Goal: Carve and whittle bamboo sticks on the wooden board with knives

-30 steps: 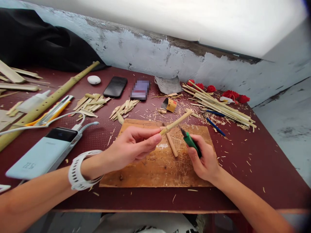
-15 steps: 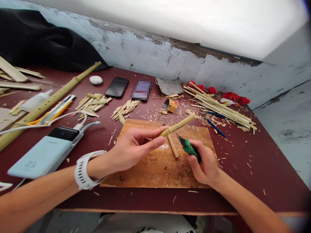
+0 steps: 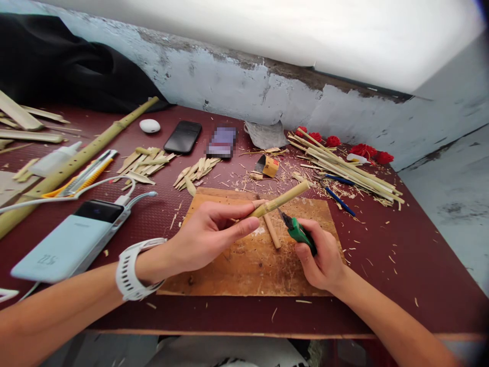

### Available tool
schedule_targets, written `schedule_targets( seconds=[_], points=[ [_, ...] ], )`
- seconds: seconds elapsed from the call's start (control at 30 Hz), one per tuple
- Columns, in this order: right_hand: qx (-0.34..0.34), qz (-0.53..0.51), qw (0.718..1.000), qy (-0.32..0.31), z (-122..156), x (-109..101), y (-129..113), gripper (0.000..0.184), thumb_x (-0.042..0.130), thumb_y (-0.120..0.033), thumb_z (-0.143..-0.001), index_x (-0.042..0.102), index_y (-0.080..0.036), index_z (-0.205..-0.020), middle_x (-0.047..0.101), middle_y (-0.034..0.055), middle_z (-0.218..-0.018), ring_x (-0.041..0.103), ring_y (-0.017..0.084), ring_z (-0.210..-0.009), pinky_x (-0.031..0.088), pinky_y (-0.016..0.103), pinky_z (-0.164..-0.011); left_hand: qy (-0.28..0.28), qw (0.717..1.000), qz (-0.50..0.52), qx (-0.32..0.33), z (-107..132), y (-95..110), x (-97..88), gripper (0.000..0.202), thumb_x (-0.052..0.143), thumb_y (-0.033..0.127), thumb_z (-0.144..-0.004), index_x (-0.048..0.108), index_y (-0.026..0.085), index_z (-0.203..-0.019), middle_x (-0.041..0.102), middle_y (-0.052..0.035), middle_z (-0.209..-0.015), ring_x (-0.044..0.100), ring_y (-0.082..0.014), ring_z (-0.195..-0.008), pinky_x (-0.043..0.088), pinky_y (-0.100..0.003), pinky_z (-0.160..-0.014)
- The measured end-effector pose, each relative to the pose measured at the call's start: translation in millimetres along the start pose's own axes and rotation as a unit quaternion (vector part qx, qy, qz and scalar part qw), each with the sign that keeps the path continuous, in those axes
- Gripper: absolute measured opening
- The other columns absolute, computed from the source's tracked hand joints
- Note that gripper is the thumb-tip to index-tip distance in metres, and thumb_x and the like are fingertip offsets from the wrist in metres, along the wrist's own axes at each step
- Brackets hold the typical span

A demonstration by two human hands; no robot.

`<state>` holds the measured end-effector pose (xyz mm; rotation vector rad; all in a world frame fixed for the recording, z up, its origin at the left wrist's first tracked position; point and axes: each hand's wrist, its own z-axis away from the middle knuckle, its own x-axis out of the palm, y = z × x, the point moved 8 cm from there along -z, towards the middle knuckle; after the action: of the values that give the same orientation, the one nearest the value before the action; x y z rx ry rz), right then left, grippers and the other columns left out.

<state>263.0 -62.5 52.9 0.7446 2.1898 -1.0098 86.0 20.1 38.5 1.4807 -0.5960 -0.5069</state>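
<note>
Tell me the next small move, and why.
Probably settle the green-handled knife against the bamboo stick: the left hand holds the stick out above the wooden board, and the right hand has the knife's tip close to the bamboo.

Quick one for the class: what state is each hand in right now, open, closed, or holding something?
Left hand: closed, holding a bamboo stick.
Right hand: closed, holding a green-handled cutter.
</note>
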Motion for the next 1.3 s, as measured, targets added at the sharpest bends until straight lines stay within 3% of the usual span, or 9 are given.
schedule_targets(
  seconds=[0.27, 0.43, 0.6, 0.77, 0.87, 0.97, 1.1, 1.3],
  points=[
    [0.0, -0.006, 1.0, 0.003, 1, -1, 0, 0.026, 0.043, -0.038, -0.109, 0.049, -0.019, -0.126, 0.051, -0.0049, -0.072, 0.046, 0.01, -0.052, 0.037, 0.024, -0.051, 0.0, 1.0, 0.0, 0.002, 0, 2, 0.3, 0.038, 0.073, 0.035, -0.095, 0.077, 0.019, -0.129, 0.048, 0.0047, -0.063, 0.028, -0.0064, -0.056, 0.02, -0.017, -0.044],
    [0.008, -0.012, 1.0, -0.001, 2, 0, 1, 0.026, 0.043, -0.037, -0.109, 0.049, -0.019, -0.127, 0.053, -0.0044, -0.073, 0.049, 0.011, -0.054, 0.04, 0.024, -0.053, 0.008, 1.0, -0.007, 0.008, 0, 3, 0.4, 0.038, 0.073, 0.035, -0.094, 0.077, 0.019, -0.128, 0.055, 0.0038, -0.063, 0.03, -0.0065, -0.055, 0.024, -0.017, -0.044],
    [-0.003, -0.021, 1.0, -0.006, 2, 1, 0, 0.028, 0.044, -0.036, -0.108, 0.049, -0.018, -0.128, 0.056, -0.0035, -0.076, 0.049, 0.011, -0.055, 0.039, 0.024, -0.053, 0.017, 0.998, -0.057, 0.034, 1, 2, 1.6, 0.037, 0.072, 0.033, -0.093, 0.077, 0.021, -0.128, 0.076, -0.0028, -0.085, 0.049, -0.0098, -0.066, 0.04, -0.018, -0.054],
    [0.002, -0.013, 1.0, -0.006, 2, 1, 0, 0.027, 0.045, -0.035, -0.108, 0.049, -0.018, -0.128, 0.056, -0.0043, -0.074, 0.049, 0.01, -0.054, 0.038, 0.024, -0.053, 0.028, 0.995, -0.088, 0.047, 4, 0, 1.1, 0.038, 0.072, 0.035, -0.094, 0.076, 0.021, -0.129, 0.08, -0.0066, -0.105, 0.058, -0.0124, -0.076, 0.049, -0.02, -0.065],
    [0.007, -0.007, 1.0, -0.003, 2, 1, 1, 0.026, 0.045, -0.034, -0.107, 0.049, -0.018, -0.128, 0.058, -0.0036, -0.075, 0.051, 0.01, -0.055, 0.039, 0.024, -0.054, 0.024, 0.998, -0.048, 0.013, 4, -5, 1.3, 0.042, 0.072, 0.037, -0.095, 0.074, 0.021, -0.133, 0.074, -0.0028, -0.083, 0.046, -0.0082, -0.061, 0.038, -0.017, -0.05],
    [0.009, -0.006, 1.0, -0.005, 2, 1, 2, 0.026, 0.045, -0.034, -0.107, 0.05, -0.019, -0.128, 0.058, -0.0038, -0.075, 0.051, 0.01, -0.054, 0.039, 0.024, -0.054, -0.008, 1.0, 0.012, -0.023, 4, -10, 5.1, 0.045, 0.072, 0.041, -0.096, 0.072, 0.019, -0.136, 0.053, 0.0048, -0.062, 0.03, -0.0048, -0.05, 0.024, -0.015, -0.041],
    [0.01, -0.006, 1.0, -0.004, 3, 1, 2, 0.026, 0.046, -0.035, -0.107, 0.05, -0.019, -0.127, 0.059, -0.0034, -0.076, 0.051, 0.01, -0.055, 0.038, 0.024, -0.053, -0.047, 0.995, 0.07, -0.058, 4, -18, 9.0, 0.055, 0.074, 0.047, -0.096, 0.067, 0.018, -0.142, 0.037, 0.008, -0.061, 0.026, -0.0037, -0.049, 0.02, -0.014, -0.039],
    [0.01, -0.001, 1.0, -0.004, 3, 0, 2, 0.025, 0.045, -0.036, -0.108, 0.05, -0.02, -0.126, 0.059, -0.0036, -0.076, 0.051, 0.011, -0.055, 0.038, 0.024, -0.053, -0.088, 0.98, 0.152, -0.098, 2, -27, 14.0, 0.052, 0.075, 0.045, -0.095, 0.069, 0.018, -0.139, 0.035, 0.0086, -0.063, 0.023, -0.0026, -0.047, 0.019, -0.012, -0.037]
  ],
)
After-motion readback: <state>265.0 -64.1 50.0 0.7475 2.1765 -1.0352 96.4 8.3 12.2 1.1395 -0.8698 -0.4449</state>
